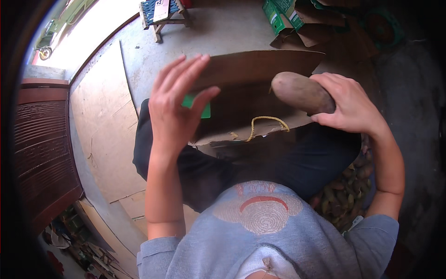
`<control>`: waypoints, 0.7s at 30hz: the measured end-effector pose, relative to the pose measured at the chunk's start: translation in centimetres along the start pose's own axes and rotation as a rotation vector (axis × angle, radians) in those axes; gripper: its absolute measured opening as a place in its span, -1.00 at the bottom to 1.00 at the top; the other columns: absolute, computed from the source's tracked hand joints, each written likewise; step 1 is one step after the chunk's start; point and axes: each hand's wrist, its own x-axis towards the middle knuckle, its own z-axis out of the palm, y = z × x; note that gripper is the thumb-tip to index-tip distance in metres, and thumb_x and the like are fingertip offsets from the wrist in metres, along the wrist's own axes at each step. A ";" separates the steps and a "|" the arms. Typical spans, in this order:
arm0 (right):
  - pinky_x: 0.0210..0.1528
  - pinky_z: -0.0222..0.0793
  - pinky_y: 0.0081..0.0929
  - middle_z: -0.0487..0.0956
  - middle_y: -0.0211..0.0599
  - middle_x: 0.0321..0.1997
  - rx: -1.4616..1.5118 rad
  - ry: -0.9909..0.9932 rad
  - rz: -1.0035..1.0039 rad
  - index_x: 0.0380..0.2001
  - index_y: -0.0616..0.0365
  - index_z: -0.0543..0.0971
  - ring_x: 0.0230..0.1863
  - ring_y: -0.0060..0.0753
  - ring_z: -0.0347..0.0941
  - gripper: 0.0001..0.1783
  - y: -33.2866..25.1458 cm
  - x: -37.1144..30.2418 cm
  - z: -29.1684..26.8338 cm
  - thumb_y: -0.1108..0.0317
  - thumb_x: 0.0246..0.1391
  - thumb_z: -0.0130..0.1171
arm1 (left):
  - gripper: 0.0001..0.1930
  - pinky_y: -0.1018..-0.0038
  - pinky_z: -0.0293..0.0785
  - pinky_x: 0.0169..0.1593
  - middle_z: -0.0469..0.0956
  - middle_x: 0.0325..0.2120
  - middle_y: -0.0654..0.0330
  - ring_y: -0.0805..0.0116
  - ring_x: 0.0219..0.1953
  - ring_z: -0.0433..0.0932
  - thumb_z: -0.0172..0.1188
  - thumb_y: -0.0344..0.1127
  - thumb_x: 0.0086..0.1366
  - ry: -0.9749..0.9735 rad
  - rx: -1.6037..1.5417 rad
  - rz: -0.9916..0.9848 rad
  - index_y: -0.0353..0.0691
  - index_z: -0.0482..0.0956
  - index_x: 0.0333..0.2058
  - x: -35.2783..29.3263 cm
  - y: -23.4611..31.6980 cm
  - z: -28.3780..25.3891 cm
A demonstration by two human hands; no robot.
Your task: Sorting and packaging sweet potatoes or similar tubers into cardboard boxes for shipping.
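The fingers of the right hand [346,102] were closed round one end of a thick brown tuber [297,90], the thumb on the near side and the other fingers over the far side. Those of the left hand [174,100] were loosely spread and grasped nothing, raised over the left part of an open cardboard box [260,60]. The tuber was in the air above the right part of that box, so the right hand was the nearer one, in contact with it, while the left stood well apart across the opening. Its long axis ran crosswise, tilted a little, with the free rounded end pointing left and slightly away from the body, toward the left hand's side. Below, a yellow rope [253,124] looped along the box's near wall, and a green patch [206,110] showed just beside the left thumb; what it belonged to could not be told. The box stood in front of bent legs in dark trousers [302,160]. Beyond the right knee lay a heap of smaller tubers [348,190]; to the left, a flat cardboard sheet [102,125] covered part of the floor, and farther off stood a low stool [147,12] bearing a phone [161,9].
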 end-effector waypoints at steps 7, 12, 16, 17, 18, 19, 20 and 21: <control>0.05 0.55 -0.12 0.68 -0.01 0.00 -0.318 -0.725 -0.057 -0.15 0.22 0.71 0.03 0.03 0.63 -0.47 -6.7 16.5 15.2 0.04 -0.12 0.38 | -0.15 0.18 0.53 0.21 0.52 0.22 -0.03 0.02 0.21 0.56 0.48 -0.01 0.20 -0.211 -0.373 -0.418 0.03 0.29 0.41 0.7 -8.3 1.3; 0.19 0.47 -0.09 0.66 0.10 0.00 -0.333 -0.832 -0.205 0.00 0.26 0.65 0.11 0.09 0.57 -0.40 -5.3 21.3 27.0 0.05 -0.04 0.35 | -0.46 0.31 0.59 0.06 0.65 0.03 0.04 0.13 0.08 0.64 0.38 -0.28 0.29 -0.108 -0.371 -0.380 -0.08 0.48 0.23 -0.4 -8.2 2.0; 0.21 0.46 -0.09 0.65 0.10 0.02 -0.318 -0.775 -0.286 0.04 0.23 0.63 0.13 0.10 0.56 -0.41 -6.2 22.1 28.6 0.07 0.01 0.33 | -0.78 0.34 0.59 -0.03 0.70 -0.15 0.05 0.15 -0.09 0.69 0.32 -0.42 0.30 -0.147 -0.372 -0.377 -0.24 0.70 -0.07 0.1 -7.6 1.3; 0.22 0.45 -0.09 0.65 0.10 0.02 -0.312 -0.759 -0.302 0.05 0.23 0.62 0.13 0.11 0.56 -0.42 -6.4 22.0 28.8 0.08 0.02 0.32 | -0.83 0.35 0.58 -0.02 0.70 -0.19 0.03 0.12 -0.14 0.69 0.31 -0.43 0.30 -0.116 -0.364 -0.363 -0.27 0.71 -0.14 0.1 -7.7 1.4; 0.22 0.45 -0.09 0.65 0.10 0.03 -0.306 -0.742 -0.316 0.06 0.22 0.62 0.13 0.11 0.56 -0.42 -6.4 21.7 29.0 0.08 0.03 0.32 | -0.83 0.35 0.58 -0.02 0.70 -0.19 0.03 0.12 -0.14 0.69 0.31 -0.43 0.30 -0.120 -0.368 -0.361 -0.27 0.71 -0.14 0.1 -7.7 1.6; 0.23 0.45 -0.09 0.65 0.10 0.03 -0.299 -0.718 -0.324 0.07 0.22 0.61 0.14 0.11 0.55 -0.42 -6.4 21.5 29.0 0.09 0.04 0.31 | -0.83 0.34 0.58 -0.02 0.70 -0.21 0.04 0.12 -0.14 0.69 0.30 -0.43 0.30 -0.125 -0.355 -0.374 -0.27 0.71 -0.14 0.3 -7.8 1.7; 0.23 0.44 -0.09 0.65 0.10 0.04 -0.292 -0.692 -0.328 0.08 0.21 0.61 0.14 0.11 0.55 -0.43 -6.3 21.2 28.9 0.09 0.05 0.31 | -0.83 0.34 0.58 -0.02 0.70 -0.23 0.04 0.12 -0.15 0.69 0.30 -0.42 0.30 -0.131 -0.343 -0.384 -0.27 0.71 -0.14 0.4 -7.8 1.8; 0.24 0.44 -0.09 0.64 0.11 0.04 -0.285 -0.665 -0.330 0.09 0.20 0.60 0.14 0.12 0.55 -0.43 -6.0 20.8 28.7 0.10 0.07 0.31 | -0.83 0.35 0.57 -0.02 0.71 -0.25 0.05 0.13 -0.16 0.70 0.31 -0.40 0.30 -0.137 -0.329 -0.376 -0.27 0.72 -0.15 0.6 -7.8 1.9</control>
